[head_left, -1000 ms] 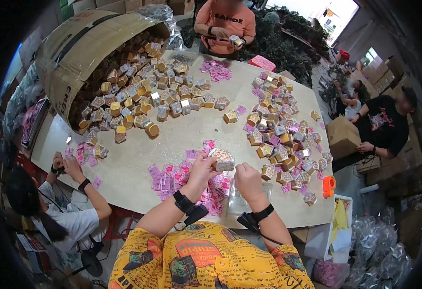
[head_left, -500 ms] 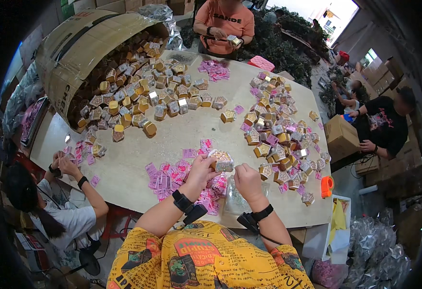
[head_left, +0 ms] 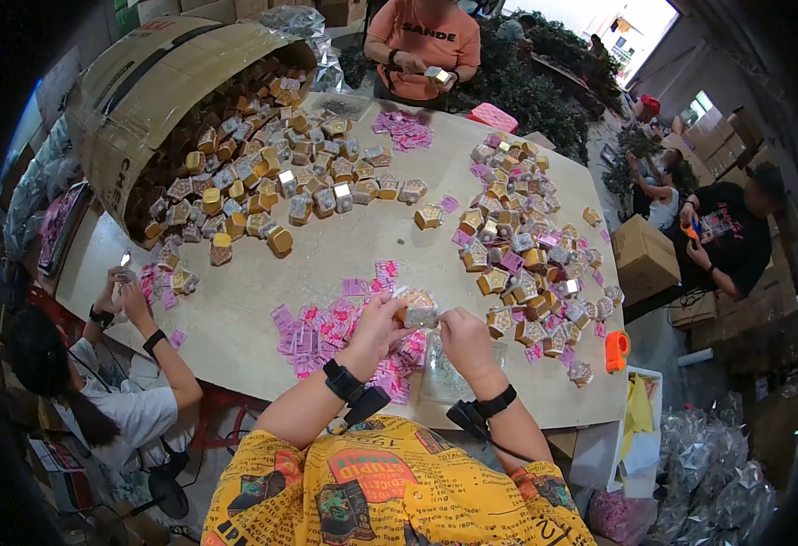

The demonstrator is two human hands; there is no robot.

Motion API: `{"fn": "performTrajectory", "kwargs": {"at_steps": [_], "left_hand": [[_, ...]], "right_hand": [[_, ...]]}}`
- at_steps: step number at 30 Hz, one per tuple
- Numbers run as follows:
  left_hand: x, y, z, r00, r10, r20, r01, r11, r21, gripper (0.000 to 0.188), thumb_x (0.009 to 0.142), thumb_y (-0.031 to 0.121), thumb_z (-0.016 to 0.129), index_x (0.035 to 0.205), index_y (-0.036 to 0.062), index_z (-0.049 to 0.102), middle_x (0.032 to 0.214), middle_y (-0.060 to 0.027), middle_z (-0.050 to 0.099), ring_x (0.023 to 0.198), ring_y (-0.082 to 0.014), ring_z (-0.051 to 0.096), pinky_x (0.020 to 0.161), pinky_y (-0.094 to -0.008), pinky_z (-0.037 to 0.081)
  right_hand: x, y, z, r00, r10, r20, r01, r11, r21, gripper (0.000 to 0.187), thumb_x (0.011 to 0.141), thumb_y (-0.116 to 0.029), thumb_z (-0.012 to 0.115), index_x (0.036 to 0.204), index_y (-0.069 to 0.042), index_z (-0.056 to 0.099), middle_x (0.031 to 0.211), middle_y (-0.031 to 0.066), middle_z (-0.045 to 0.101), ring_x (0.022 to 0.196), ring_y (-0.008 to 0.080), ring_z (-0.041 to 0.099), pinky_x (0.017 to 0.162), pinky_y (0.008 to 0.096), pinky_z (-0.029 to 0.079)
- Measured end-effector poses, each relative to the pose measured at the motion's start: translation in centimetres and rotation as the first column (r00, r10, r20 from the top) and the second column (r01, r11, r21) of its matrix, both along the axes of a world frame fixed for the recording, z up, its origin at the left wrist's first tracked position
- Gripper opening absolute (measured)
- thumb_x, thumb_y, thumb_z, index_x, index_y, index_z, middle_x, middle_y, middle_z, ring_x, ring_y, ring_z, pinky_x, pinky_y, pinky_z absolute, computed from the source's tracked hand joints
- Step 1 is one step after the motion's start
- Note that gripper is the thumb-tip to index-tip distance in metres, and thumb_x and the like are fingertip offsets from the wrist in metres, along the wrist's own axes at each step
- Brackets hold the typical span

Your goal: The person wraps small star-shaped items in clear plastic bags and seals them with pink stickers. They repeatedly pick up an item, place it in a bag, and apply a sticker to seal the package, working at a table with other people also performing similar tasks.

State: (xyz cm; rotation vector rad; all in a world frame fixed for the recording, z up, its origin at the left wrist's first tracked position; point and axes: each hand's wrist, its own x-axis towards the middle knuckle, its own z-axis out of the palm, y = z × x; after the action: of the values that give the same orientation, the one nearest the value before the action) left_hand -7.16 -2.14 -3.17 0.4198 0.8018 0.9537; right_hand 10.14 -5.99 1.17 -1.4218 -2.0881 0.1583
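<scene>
A small faceted ornament [head_left: 419, 308], gold with a clear glittery side, is gripped in my left hand [head_left: 378, 328] over the near part of the table. Close against its right side is my right hand [head_left: 468, 346], fingers pinched together; whatever they hold, if anything, is too small to make out. Small pink printed tags [head_left: 315, 338] lie heaped beneath and left of my left hand. Under my right hand sits a shallow clear tray [head_left: 444, 384], partly covered by the hand and wrist.
A tipped cardboard barrel [head_left: 112, 114] spills many gold ornaments [head_left: 262, 187] across the table [head_left: 353, 246]. Another ornament pile [head_left: 526, 246] with tags spreads along the right. An orange tape dispenser [head_left: 616, 351] stands at the right edge. Co-workers [head_left: 131, 400] are at the left, far side and right.
My right hand has come in closer to the ornament, which my left hand has tilted slightly. The left co-worker's hands have risen with a shiny piece; the right co-worker now lifts an orange object.
</scene>
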Motion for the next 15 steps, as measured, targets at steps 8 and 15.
{"fn": "performTrajectory", "kwargs": {"at_steps": [8,15], "left_hand": [[-0.5,-0.3,0.0,0.994,-0.069,0.08,0.074,0.995,-0.06,0.025,0.09,0.014,0.048,0.108,-0.0013,0.055,0.103,-0.0138,0.061,0.093,-0.0232,0.062,0.079,-0.0386,0.053],[1.0,-1.0,0.1,0.983,-0.166,0.071,0.174,0.978,-0.116,0.028,0.089,0.014,0.048,0.11,-0.0022,0.056,0.104,-0.0137,0.061,0.095,-0.024,0.062,0.081,-0.0379,0.053]], "right_hand": [[3.1,0.1,-0.3,0.645,-0.283,-0.709,-0.341,0.724,-0.599,0.006,0.08,-0.001,0.064,0.083,0.004,0.062,0.069,0.0087,0.064,0.056,0.0124,0.061,0.051,0.0236,0.05],[3.7,-0.6,-1.8,0.498,-0.271,-0.824,-0.445,0.736,-0.511,0.007,0.079,0.001,0.066,0.078,0.003,0.059,0.069,0.011,0.064,0.053,0.0135,0.061,0.049,0.0236,0.049]]}}
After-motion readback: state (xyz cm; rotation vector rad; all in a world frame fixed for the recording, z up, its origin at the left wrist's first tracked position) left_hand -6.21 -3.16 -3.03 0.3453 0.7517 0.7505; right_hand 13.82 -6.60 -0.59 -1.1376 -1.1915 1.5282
